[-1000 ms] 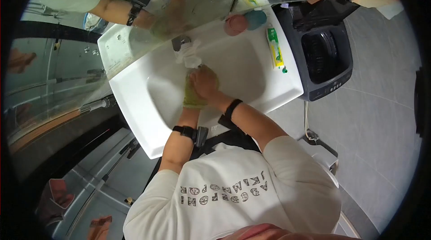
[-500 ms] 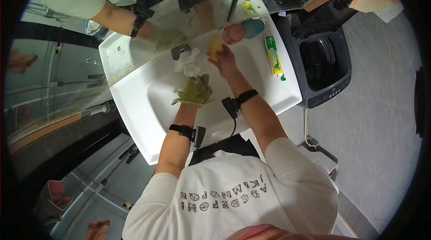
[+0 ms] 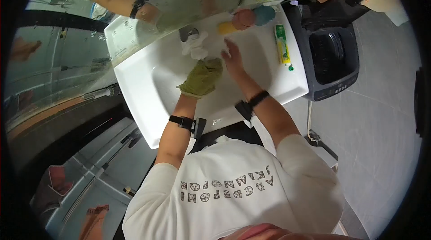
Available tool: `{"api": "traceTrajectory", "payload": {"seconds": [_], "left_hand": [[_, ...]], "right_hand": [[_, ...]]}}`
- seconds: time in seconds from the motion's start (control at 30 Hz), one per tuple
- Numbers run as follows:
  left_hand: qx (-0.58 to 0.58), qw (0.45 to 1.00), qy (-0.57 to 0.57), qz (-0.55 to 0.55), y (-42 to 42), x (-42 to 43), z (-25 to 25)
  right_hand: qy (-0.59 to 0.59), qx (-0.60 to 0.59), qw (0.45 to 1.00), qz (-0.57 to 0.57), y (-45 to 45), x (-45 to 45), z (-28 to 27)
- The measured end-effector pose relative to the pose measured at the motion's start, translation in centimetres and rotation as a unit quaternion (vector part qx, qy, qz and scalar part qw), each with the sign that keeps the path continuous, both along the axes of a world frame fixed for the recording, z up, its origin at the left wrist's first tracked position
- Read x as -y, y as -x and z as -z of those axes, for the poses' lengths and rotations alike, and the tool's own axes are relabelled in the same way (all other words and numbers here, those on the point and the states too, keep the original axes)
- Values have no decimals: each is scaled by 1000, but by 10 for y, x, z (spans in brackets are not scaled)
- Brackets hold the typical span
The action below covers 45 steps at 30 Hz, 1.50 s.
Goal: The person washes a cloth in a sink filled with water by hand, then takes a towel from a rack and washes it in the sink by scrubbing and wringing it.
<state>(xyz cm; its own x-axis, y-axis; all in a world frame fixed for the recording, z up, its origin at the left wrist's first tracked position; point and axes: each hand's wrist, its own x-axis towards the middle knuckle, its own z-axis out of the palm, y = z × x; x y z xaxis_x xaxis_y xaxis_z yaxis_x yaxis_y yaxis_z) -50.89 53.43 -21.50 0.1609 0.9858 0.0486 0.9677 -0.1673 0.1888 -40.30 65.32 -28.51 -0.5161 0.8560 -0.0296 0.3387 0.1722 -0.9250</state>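
Observation:
My left hand (image 3: 190, 99) is inside a green cloth mitt (image 3: 202, 79) that hides its fingers; it hovers over the white sink basin (image 3: 166, 80). Just beyond the mitt, a crumpled white covering (image 3: 195, 46) hangs from the metal faucet (image 3: 188, 32). My right hand (image 3: 233, 56) is open above the right half of the basin, fingers apart and holding nothing. A yellow block (image 3: 226, 27), soap or sponge, lies on the back ledge past its fingertips. Touching or nearly touching the block is a pink cup (image 3: 244, 19), with a blue cup (image 3: 265, 15) beside it.
A green and yellow toothpaste box (image 3: 282, 44) lies on the sink's right ledge. Behind the sink is a mirror (image 3: 148, 24) with water drops. A dark top-loading washing machine (image 3: 332, 60) stands open to the right. Grey floor tiles (image 3: 377, 132) extend beyond it.
My right hand has let go of the yellow block on the back ledge and drawn back toward me, opening. The mitt on my left hand has turned and now looks smoother.

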Motion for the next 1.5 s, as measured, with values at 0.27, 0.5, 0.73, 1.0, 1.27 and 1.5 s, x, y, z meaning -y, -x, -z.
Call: {"api": "traceTrajectory", "payload": {"seconds": [0.27,0.5,0.73,1.0,1.27,1.5], "left_hand": [[48,996,-49,-52,2,55,19],[313,927,43,-204,0,62,26],[468,841,187,-195,26,148,160],[581,670,-55,-458,15,61,134],[799,393,-50,-453,9,37,119],[618,523,-52,-584,1,16,70]], "right_hand": [[467,-56,857,-210,-12,21,32],[411,119,831,-356,-1,42,61],[506,-139,851,-21,10,32,1],[-61,-81,976,-194,43,92,-15],[-35,84,984,-154,53,89,-26],[-60,200,972,-107,38,40,-1]]}}
